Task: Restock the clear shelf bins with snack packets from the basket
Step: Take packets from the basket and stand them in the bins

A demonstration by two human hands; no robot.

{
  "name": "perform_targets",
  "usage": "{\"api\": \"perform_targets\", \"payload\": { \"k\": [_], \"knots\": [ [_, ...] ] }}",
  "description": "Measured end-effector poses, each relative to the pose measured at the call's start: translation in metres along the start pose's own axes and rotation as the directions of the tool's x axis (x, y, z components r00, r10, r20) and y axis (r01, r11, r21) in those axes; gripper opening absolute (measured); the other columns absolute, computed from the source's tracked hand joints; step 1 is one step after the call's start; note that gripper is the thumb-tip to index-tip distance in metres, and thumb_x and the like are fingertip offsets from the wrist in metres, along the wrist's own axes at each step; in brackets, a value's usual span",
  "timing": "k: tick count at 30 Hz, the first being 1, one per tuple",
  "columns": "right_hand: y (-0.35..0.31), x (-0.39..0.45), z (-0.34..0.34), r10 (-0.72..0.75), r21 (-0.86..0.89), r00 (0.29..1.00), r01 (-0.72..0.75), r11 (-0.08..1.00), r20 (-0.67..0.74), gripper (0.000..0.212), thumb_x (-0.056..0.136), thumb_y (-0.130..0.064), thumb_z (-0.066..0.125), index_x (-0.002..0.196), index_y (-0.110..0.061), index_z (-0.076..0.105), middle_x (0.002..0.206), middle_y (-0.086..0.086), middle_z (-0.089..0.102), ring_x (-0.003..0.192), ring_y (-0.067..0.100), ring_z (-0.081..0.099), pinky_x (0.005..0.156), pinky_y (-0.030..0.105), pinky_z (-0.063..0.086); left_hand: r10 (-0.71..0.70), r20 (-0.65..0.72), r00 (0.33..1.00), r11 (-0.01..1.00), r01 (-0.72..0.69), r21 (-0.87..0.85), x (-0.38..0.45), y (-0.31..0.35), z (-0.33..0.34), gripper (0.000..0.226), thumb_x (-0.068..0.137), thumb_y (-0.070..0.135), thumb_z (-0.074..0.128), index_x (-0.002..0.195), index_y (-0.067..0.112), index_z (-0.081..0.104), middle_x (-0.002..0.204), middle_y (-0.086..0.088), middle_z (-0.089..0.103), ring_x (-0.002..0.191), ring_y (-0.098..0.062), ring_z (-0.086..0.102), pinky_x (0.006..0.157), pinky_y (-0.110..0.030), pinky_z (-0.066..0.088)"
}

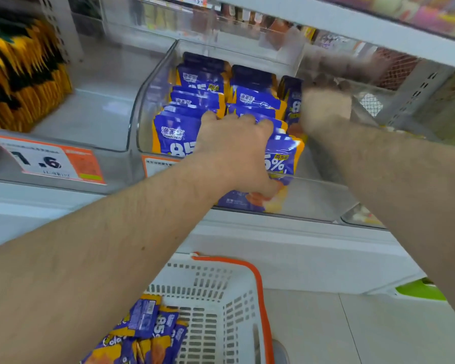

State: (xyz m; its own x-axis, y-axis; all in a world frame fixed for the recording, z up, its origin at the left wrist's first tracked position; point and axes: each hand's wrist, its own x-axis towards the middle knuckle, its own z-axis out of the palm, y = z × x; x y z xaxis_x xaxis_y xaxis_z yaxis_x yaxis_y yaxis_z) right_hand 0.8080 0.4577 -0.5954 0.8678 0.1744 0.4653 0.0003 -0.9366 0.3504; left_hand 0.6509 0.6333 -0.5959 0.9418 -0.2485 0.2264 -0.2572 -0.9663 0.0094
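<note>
Purple-and-orange snack packets (281, 158) sit at the front of the clear bin (142, 101), gripped by the left hand (237, 151), likely to seat them upright, while the right hand (326, 106), too blurred to judge, reaches beside the bin's rows, above the basket (260, 285).

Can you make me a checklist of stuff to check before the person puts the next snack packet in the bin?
1. Left hand grips the front purple packet: ok.
2. Right hand is free: cannot tell, blurred.
3. Clear bin has room left: not ok, rows look packed.
4. Packets in the bin stand upright: ok.
5. Basket still holds packets: ok.
</note>
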Motion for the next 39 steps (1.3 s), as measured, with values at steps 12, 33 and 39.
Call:
{"api": "perform_targets", "payload": {
  "k": [12, 33, 39],
  "knots": [
    [0.002, -0.039, -0.056, 0.185, 0.314, 0.98, -0.155, 0.937, -0.069, 0.027, 0.086, -0.016, 0.054, 0.111, -0.008, 0.062, 0.113, 0.023, 0.063, 0.102, 0.043, 0.061, 0.085, 0.045, 0.048, -0.024, -0.019, 1.0, 0.949, 0.017, -0.314, -0.009, 0.001, -0.013, 0.093, 0.068, 0.076, 0.059, 0.145, 0.029, 0.036, 0.147, 0.005, 0.043, 0.136, -0.02, 0.038, 0.116, -0.052, 0.014],
    [-0.246, -0.289, -0.04, -0.428, 0.749, 0.787, -0.064, 0.659, 0.444, 0.01, 0.086, -0.019, 0.056, 0.078, -0.016, 0.06, 0.078, 0.005, 0.062, 0.074, 0.028, 0.057, 0.057, 0.032, 0.041, -0.375, 0.261, 0.889, 0.639, 0.453, -0.622, -0.259, -0.1, 0.132, 0.047, 0.085, 0.019, 0.065, 0.13, 0.016, 0.052, 0.123, 0.002, 0.057, 0.112, -0.018, 0.054, 0.093, -0.035, 0.046],
    [-0.305, -0.377, 0.018, -0.476, 0.457, 0.084, -0.465, 0.758, 0.875, 0.032, 0.101, -0.02, 0.052, 0.127, -0.002, 0.051, 0.108, 0.016, 0.062, 0.086, 0.027, 0.056, 0.073, 0.032, 0.047, -0.533, 0.531, 0.659, 0.358, 0.744, -0.563, -0.311, -0.132, 0.175, 0.026, 0.086, 0.012, 0.059, 0.106, 0.027, 0.051, 0.102, 0.009, 0.057, 0.095, -0.017, 0.058, 0.086, -0.045, 0.052]
  ]
}}
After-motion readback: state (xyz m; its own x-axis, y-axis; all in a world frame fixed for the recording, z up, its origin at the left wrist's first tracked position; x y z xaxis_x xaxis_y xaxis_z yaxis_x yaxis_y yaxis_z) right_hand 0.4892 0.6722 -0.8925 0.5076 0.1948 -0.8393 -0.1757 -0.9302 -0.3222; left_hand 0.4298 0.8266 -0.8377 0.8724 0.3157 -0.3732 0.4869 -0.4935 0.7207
